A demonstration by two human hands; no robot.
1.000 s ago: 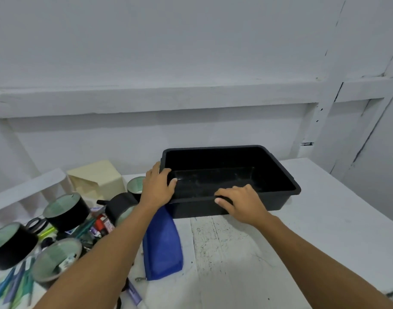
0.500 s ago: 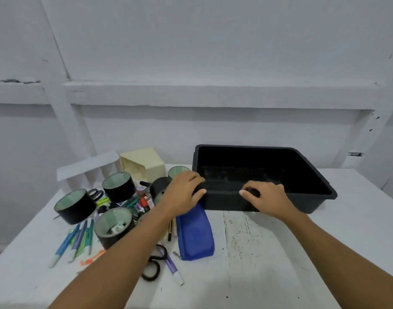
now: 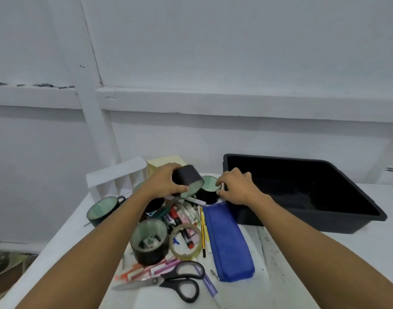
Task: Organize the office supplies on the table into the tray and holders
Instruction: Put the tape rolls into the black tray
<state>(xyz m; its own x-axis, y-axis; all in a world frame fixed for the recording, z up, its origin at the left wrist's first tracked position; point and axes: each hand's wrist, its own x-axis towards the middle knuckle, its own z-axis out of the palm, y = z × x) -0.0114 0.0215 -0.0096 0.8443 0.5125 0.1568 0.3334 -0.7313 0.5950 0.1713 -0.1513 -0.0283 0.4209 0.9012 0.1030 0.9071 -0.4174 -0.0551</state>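
Left hand (image 3: pixel 164 186) has its fingers wrapped round a black holder (image 3: pixel 187 179), tilted above the clutter a bit left of the black tray (image 3: pixel 302 221). Right hand (image 3: pixel 237 189) pinches the rim of a second holder (image 3: pixel 207 198) right beside the tray's left wall. Blue pouch (image 3: pixel 226 239) and scissors (image 3: pixel 177 282) lie left of the tray, nearer me.

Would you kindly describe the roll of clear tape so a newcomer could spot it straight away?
Start at the black tray, then move left past the blue pouch. The tape roll lies flat between that pouch and a black holder; unlike everything around it, it is a see-through ring.
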